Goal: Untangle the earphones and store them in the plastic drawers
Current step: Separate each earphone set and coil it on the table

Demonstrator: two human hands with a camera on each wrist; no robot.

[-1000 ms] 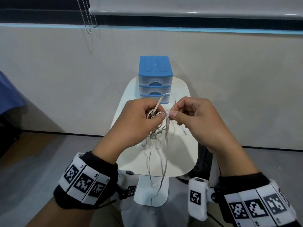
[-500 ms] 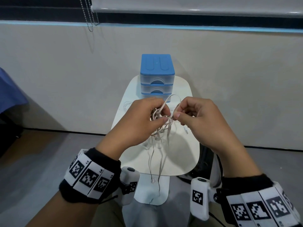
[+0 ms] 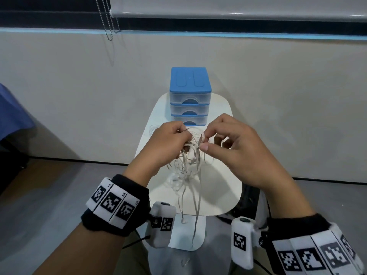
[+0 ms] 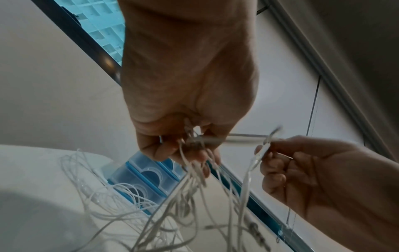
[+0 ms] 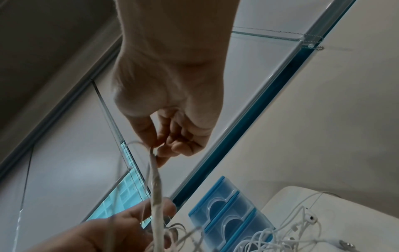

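A knot of white earphone cables (image 3: pixel 188 161) hangs between my hands above the white table (image 3: pixel 220 187). My left hand (image 3: pixel 170 141) grips the top of the tangle (image 4: pixel 194 143) with curled fingers. My right hand (image 3: pixel 222 141) pinches a loop of one cable (image 5: pixel 154 163) between thumb and forefinger, just right of the left hand. Loose strands and an earbud (image 3: pixel 183 221) dangle past the table's near edge. The plastic drawer unit (image 3: pixel 189 96), blue-topped with three clear drawers, stands behind the hands; all drawers look closed.
More white earphones (image 5: pixel 302 221) lie on the table beside the drawers (image 5: pixel 228 216). The table is small and stands against a beige wall (image 3: pixel 79 86). A bead chain (image 3: pixel 105 18) hangs from a blind at upper left. Grey floor lies on both sides.
Both hands have risen slightly toward the drawers with the tangle. The right hand has opened its lower fingers and now pinches a loop higher up.
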